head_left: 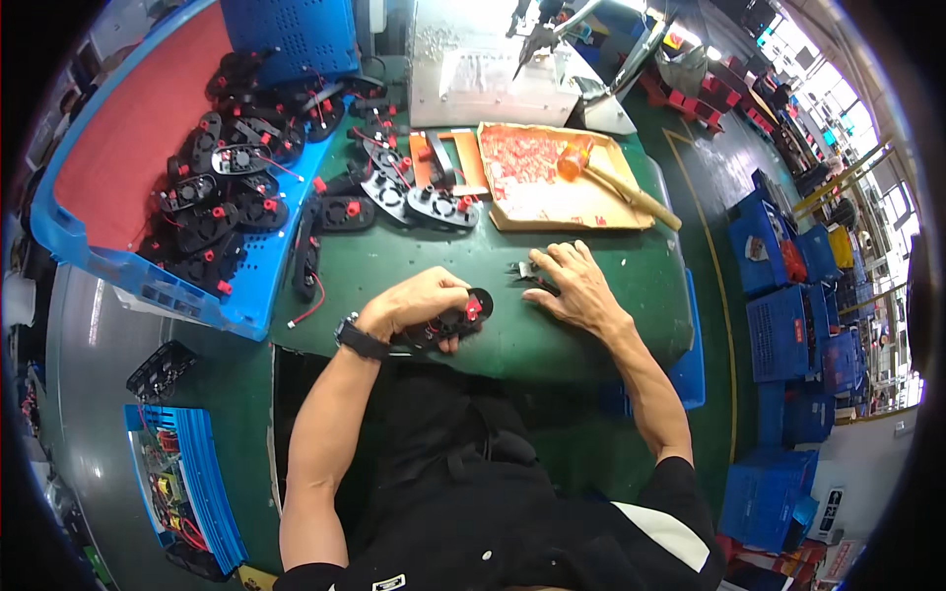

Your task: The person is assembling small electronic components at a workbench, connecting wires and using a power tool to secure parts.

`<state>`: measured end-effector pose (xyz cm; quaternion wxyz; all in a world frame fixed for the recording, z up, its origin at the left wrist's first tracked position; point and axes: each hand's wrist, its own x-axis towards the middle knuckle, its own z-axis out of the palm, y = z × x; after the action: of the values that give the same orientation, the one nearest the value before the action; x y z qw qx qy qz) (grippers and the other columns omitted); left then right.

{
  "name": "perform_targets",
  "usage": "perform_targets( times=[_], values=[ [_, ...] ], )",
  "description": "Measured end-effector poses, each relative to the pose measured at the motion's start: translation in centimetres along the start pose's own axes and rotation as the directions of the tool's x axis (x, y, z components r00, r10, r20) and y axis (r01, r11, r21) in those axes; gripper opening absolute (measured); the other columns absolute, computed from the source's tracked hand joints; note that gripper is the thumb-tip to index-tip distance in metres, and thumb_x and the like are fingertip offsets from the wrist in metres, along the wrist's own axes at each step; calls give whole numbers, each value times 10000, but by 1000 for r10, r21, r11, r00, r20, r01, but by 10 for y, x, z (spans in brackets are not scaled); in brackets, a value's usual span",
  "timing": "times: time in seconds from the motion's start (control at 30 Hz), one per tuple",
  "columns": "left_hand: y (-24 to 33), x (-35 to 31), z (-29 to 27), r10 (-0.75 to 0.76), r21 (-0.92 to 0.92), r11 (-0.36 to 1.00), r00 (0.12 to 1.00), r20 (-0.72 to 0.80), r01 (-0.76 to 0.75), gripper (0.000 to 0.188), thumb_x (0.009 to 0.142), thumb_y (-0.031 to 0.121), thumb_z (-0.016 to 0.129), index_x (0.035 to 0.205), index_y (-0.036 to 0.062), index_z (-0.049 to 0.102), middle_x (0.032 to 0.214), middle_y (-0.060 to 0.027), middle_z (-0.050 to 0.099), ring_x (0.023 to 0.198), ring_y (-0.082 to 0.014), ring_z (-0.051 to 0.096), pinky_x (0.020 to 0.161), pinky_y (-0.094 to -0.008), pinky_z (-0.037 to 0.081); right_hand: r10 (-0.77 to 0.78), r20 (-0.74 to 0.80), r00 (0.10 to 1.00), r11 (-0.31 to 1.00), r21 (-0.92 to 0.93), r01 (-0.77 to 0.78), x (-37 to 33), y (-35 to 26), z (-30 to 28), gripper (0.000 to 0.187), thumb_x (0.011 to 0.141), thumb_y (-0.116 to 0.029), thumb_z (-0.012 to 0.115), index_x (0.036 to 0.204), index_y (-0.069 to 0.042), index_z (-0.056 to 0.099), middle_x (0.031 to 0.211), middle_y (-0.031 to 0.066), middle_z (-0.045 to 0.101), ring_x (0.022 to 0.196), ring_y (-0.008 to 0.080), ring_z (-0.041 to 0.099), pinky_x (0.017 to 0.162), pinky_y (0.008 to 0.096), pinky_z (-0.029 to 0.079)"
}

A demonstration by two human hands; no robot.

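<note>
Both hands (414, 305) (572, 286) on green table (591, 340)

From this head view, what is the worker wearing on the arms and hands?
Both hands are bare, with no gloves. The left hand has a black wristwatch strapped at the wrist. Both forearms are bare; short black sleeves end high on the arms, and the right sleeve sits beside a white patch on the shirt.

Green workbench (591, 325), seemingly bright windows (838, 89).

One head-worn fisheye view, steeply downward and close over the green worktable (591, 325), rim-bent edges.
</note>
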<state>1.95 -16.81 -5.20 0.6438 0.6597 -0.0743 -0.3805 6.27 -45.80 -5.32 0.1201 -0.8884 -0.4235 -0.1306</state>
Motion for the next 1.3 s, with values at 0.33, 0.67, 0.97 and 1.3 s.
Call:
perform_targets(
  times=[0.33, 0.67, 0.97, 1.3],
  values=[
    [5, 11, 10, 37, -65, 997, 999, 11, -36, 314, 907, 143, 494, 981, -87, 695, 880, -155, 733, 601, -202, 701, 542, -301, 589, 413, -786, 460, 679, 602, 420, 274, 6, -187, 344, 929, -240, 724, 1129, 28, 643, 853, 66, 677, 749, 160, 635, 647, 316, 509],
    [-11, -5, -13, 64, -240, 968, 997, -33, -71, 358, 917, 134, 462, 1105, -115, 638, 1040, -217, 733, 662, -225, 712, 569, -309, 601, 409, -303, 861, -171, 901, 399, 234, -24, -149, 227, 970, -180, 656, 1087, 9, 606, 779, -1, 575, 597, 85, 518, 545, 227, 452],
    [-3, -1, -12, 130, -236, 965, 990, 52, -114, 377, 881, 178, 467, 1111, -76, 625, 1062, -201, 713, 685, -211, 690, 593, -302, 580, 490, -544, 681, 440, 829, 346, 124, -90, -102, 353, 843, 12, 723, 1173, 40, 601, 838, 58, 667, 703, 119, 658, 633, 259, 521],
    [-2, 4, -2, 90, -262, 961, 996, 0, -87, 360, 880, 162, 450, 1024, -84, 669, 971, -177, 733, 652, -199, 682, 570, -301, 565, 424, -545, 724, 550, 789, 272, 119, -90, -78, 290, 902, 3, 707, 1171, 61, 619, 874, 65, 716, 779, 87, 673, 699, 230, 532]
  ],
)
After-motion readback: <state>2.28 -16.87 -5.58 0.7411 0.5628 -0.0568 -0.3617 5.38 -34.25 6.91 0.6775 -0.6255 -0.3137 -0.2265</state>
